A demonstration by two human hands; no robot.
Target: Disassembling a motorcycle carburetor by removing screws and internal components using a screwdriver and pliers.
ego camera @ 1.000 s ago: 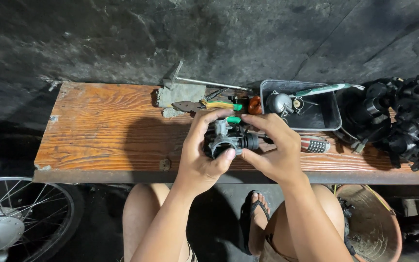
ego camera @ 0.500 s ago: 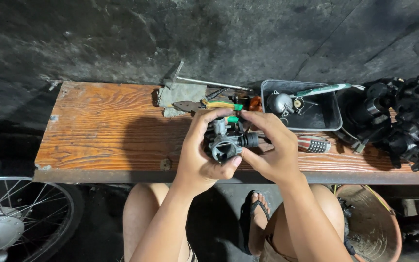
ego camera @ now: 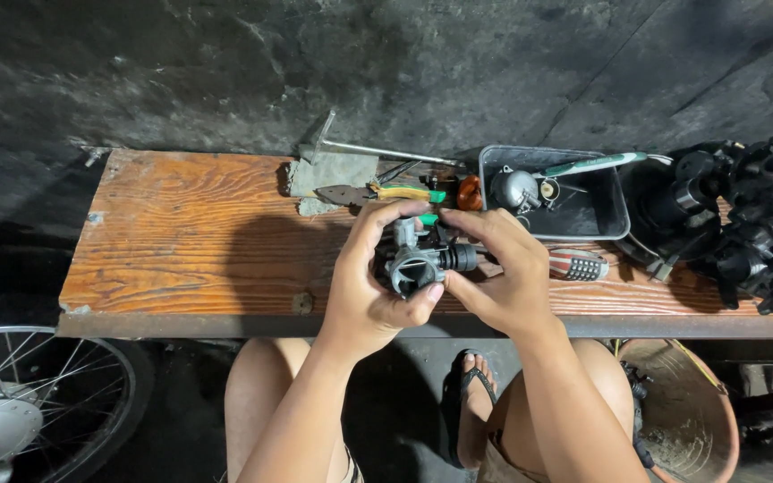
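Both hands hold a small grey and black metal engine part, a carburetor [ego camera: 418,264], over the front edge of a wooden bench [ego camera: 199,233]. My left hand [ego camera: 369,286] cups it from the left and below, thumb under its round opening. My right hand [ego camera: 503,277] grips its right side, fingers curled over the top and the black cylindrical end. A green-tipped piece shows just above the part.
A grey metal tray [ego camera: 601,210] with a round metal piece and a green-handled tool stands at the back right. Dark engine parts [ego camera: 753,224] crowd the right end. Hand tools [ego camera: 386,183] lie behind my hands. A wheel [ego camera: 20,402] and a bucket [ego camera: 686,411] sit below.
The part has turned slightly in my hands, and my right fingers have shifted over its top. The hands stay in the same place over the bench.
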